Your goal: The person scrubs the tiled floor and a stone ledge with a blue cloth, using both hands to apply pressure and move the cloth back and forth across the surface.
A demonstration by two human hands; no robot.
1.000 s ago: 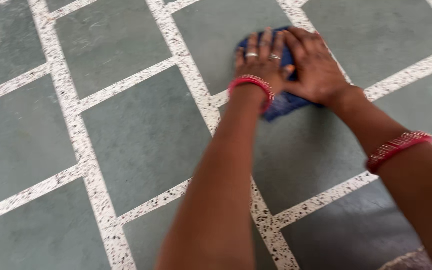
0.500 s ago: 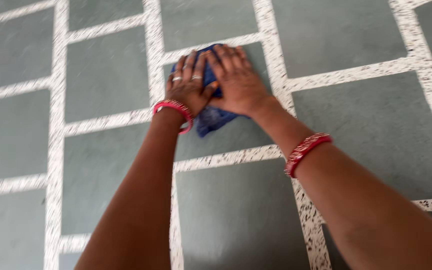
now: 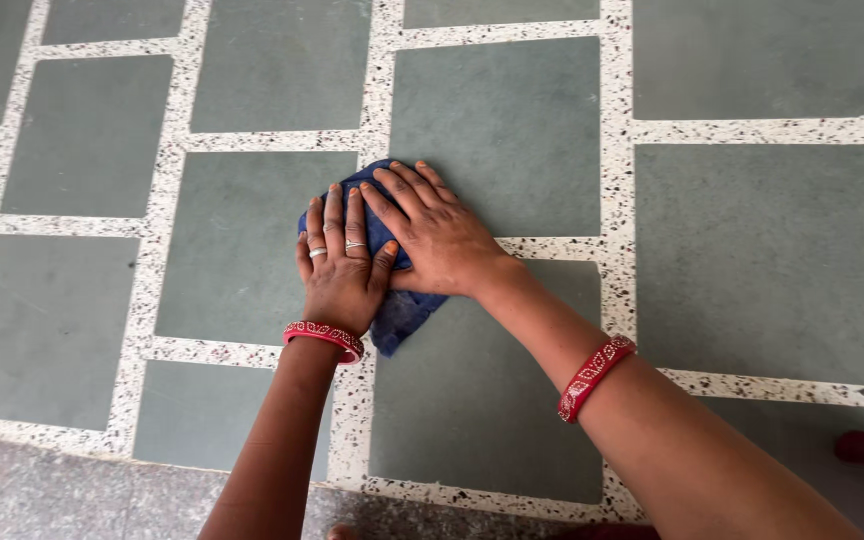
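Head view: your left hand [image 3: 337, 275] and right hand [image 3: 439, 245] press flat, fingers spread, on cloth [image 3: 404, 310]; floor [image 3: 492, 130] grout could snag it.

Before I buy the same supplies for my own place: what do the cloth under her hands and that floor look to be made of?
The cloth looks like soft woven or knitted fabric, dark blue and matt; it bunches and creases under the left hand and right hand. The floor looks like smooth grey-green stone or cement slabs, faintly sheened, set in white bands with dark speckles, probably terrazzo.
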